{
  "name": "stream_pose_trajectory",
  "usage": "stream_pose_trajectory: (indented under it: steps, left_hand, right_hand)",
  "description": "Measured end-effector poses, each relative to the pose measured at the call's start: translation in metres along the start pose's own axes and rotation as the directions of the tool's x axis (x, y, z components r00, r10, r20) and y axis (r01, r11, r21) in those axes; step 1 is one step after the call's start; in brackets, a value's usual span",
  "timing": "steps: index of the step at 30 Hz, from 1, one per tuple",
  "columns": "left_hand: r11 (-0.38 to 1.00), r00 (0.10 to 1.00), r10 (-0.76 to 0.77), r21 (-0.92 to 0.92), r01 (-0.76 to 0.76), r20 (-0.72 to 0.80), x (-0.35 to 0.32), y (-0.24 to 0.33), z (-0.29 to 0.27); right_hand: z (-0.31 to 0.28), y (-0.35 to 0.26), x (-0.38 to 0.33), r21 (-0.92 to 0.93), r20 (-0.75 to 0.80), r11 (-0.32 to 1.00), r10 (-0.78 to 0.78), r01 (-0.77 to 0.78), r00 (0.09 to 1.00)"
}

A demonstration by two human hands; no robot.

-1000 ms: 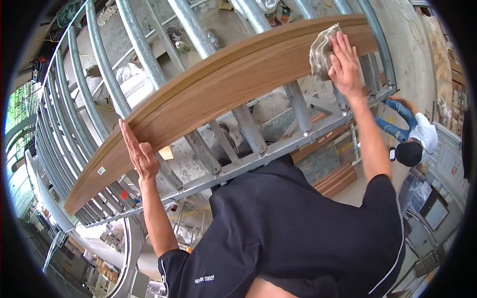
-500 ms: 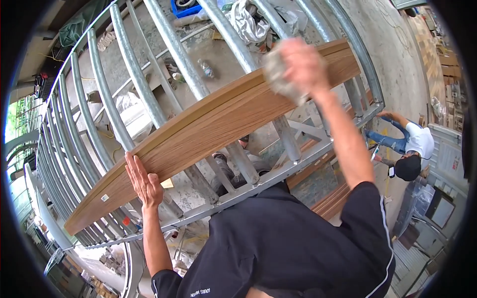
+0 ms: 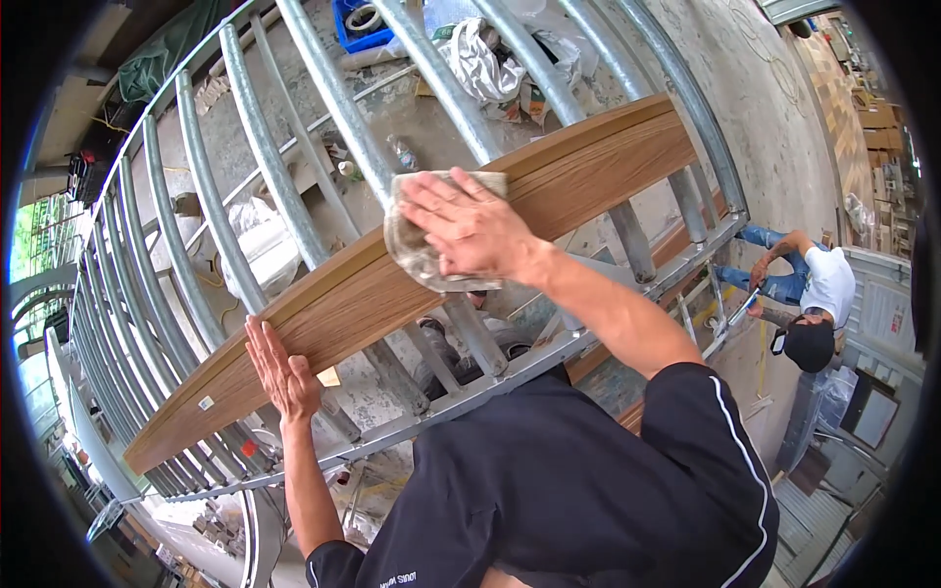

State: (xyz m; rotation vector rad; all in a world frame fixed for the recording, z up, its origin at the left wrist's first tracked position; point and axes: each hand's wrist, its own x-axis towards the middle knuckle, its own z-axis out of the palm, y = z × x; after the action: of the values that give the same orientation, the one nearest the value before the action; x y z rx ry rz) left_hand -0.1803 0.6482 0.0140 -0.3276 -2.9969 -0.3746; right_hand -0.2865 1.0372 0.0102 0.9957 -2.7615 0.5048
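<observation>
I see the long wooden plank [image 3: 412, 284] lying across the grey metal rack rails [image 3: 245, 147], running from below the left hand up past the right hand toward the upper right. The beige cloth [image 3: 431, 257] sits flat on the plank's top face, directly under the right hand [image 3: 470, 227]. The right hand is spread open, palm down, fingers extended, pressing the cloth against the wood; it is not clamped around anything. The left hand [image 3: 279, 372] is also open and flat, fingers together, resting against the plank's near edge toward its lower-left end. The two hands are well apart along the plank. Just beside the left hand, a small white label [image 3: 206, 403] shows on the plank's face. Beyond the right hand, through the rails, crumpled plastic sheeting [image 3: 485, 59] and a blue crate [image 3: 358, 22] lie on the concrete floor [image 3: 725, 69]. To the right of the right forearm, below the rack, another person [image 3: 818, 294] in a white shirt and black cap crouches on the floor.
</observation>
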Motion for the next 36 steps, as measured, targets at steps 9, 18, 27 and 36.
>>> stream_pose_trajectory:
  steps: [9, 18, 27, 36]
  left_hand:
    - [1.000, 1.000, 0.003, 0.019, -0.003, 0.027, -0.001, -0.002, 0.001]
    - [1.000, 0.999, -0.008, 0.030, 0.007, 0.038, -0.005, -0.014, -0.003]
    - [0.998, 0.999, -0.026, 0.055, 0.024, 0.033, -0.011, -0.022, 0.000]
    - [0.997, 0.999, 0.006, 0.078, -0.009, 0.041, -0.009, -0.024, -0.002]
  right_hand:
    - [-0.091, 0.253, -0.126, -0.410, -0.175, 0.691, 0.581, -0.595, 0.795]
    - [-0.060, 0.071, -0.075, -0.116, 0.053, 0.921, 0.381, -0.373, 0.923]
    - [-0.049, 0.185, -0.177, -0.348, -0.391, 0.489, 0.700, -0.800, 0.598]
    - [-0.025, 0.073, -0.147, 0.122, -0.574, 0.776, 0.564, -0.619, 0.594]
